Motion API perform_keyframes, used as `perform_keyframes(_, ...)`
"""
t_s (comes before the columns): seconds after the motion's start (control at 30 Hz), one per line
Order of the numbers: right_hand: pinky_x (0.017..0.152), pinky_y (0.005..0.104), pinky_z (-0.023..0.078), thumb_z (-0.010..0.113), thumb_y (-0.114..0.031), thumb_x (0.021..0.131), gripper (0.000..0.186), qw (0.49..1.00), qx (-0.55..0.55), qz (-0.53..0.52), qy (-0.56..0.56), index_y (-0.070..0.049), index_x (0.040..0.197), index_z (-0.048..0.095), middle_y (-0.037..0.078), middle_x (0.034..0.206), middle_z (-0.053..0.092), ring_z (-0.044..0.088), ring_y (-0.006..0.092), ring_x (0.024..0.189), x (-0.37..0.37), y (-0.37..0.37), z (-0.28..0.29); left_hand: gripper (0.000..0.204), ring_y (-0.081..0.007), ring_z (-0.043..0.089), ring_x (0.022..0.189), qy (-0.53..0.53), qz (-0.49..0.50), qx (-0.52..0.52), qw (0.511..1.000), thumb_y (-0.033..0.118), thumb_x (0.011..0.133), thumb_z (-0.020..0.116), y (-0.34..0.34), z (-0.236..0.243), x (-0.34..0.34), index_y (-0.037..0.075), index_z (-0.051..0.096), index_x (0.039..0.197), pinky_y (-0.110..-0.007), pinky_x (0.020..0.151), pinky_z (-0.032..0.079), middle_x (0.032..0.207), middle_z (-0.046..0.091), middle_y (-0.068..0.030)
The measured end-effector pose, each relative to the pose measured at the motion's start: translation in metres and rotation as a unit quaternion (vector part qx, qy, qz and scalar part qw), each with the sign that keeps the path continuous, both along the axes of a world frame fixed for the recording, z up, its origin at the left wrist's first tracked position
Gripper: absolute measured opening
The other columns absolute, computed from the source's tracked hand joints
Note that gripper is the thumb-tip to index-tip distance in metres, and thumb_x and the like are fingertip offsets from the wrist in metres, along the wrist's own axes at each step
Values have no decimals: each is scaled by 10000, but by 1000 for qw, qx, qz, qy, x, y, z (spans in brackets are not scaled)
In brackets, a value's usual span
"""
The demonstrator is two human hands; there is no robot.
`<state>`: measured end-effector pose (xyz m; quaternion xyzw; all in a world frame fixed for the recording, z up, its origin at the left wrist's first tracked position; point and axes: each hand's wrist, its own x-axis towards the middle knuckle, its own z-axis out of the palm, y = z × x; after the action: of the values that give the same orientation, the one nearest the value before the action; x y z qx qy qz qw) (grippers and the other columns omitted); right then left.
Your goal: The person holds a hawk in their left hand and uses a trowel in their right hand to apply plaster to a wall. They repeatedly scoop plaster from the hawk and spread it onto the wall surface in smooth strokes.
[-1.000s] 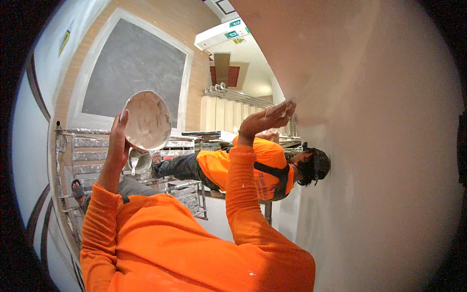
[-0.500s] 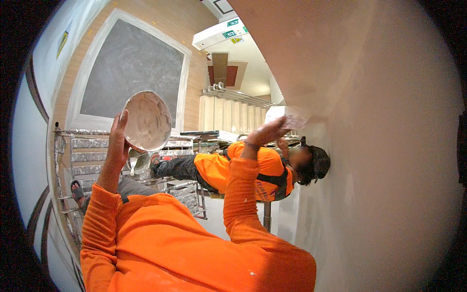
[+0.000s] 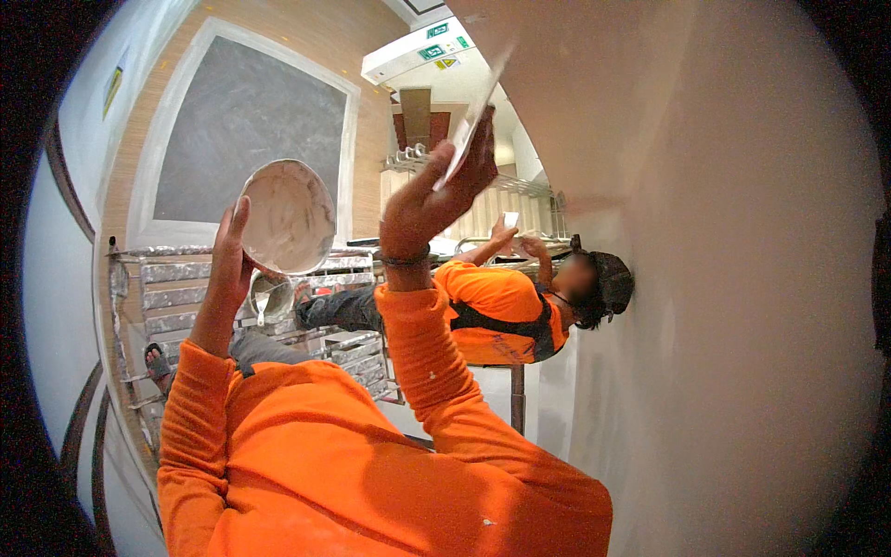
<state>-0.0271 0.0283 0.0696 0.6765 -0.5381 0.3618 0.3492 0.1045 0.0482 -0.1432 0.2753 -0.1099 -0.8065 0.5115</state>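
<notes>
My left hand (image 3: 230,251) is closed on the rim and side of a round bowl (image 3: 290,218). Pale, creamy filler coats the bowl's inside. Higher and to the right, my right hand (image 3: 438,200) grips a thin, flat scraper (image 3: 471,130) between thumb and fingers. The scraper is seen nearly edge-on, slightly blurred and whitish, with its far end close to the curved edge of a smooth beige surface (image 3: 575,102).
A co-worker in an orange top (image 3: 501,302) and dark cap stands just beyond my right arm, holding a small white object (image 3: 511,220). Below are a paint-spattered slatted platform (image 3: 172,297) and a bucket (image 3: 269,299). A pale wall (image 3: 742,306) fills the right side.
My right hand has swung left and up with the scraper, which has turned from showing its flat face to nearly edge-on. The bowl has shifted slightly up and right.
</notes>
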Motion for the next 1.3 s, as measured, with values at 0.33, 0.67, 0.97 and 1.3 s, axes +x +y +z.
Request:
perform_keyframes(0.33,1098,526,196,427,-45,912,525,998,-17,-57,6,-138,1427,398,173,1481,344,237,406,1386,-108,-54,-10,641,-232,641,966,16,3,-22,1000,533,871,578,3,4,14,63,419,1277,-336,534,616,1131,533,-119)
perform_keyframes(0.67,1083,463,297,390,-277,1005,525,993,-57,-45,-91,47,1408,299,266,1389,401,396,376,1291,-47,15,-32,655,-212,633,979,15,-25,-25,999,544,878,570,10,-7,29,72,407,1302,-307,639,591,1134,541,-115)
perform_keyframes(0.97,1136,398,254,441,-267,969,624,958,-65,-89,-264,36,1460,205,268,1497,237,344,363,1353,-45,-34,28,668,-214,619,1014,12,-8,-21,1000,547,880,567,19,0,38,65,405,1314,-305,681,583,1150,535,-113)
perform_keyframes(1.3,985,431,333,380,-216,1000,454,993,37,63,97,-45,1420,394,171,1478,352,444,319,1226,49,7,-7,654,-251,646,963,11,17,-32,999,549,880,553,18,5,53,58,412,1289,-341,551,618,1125,532,-138)
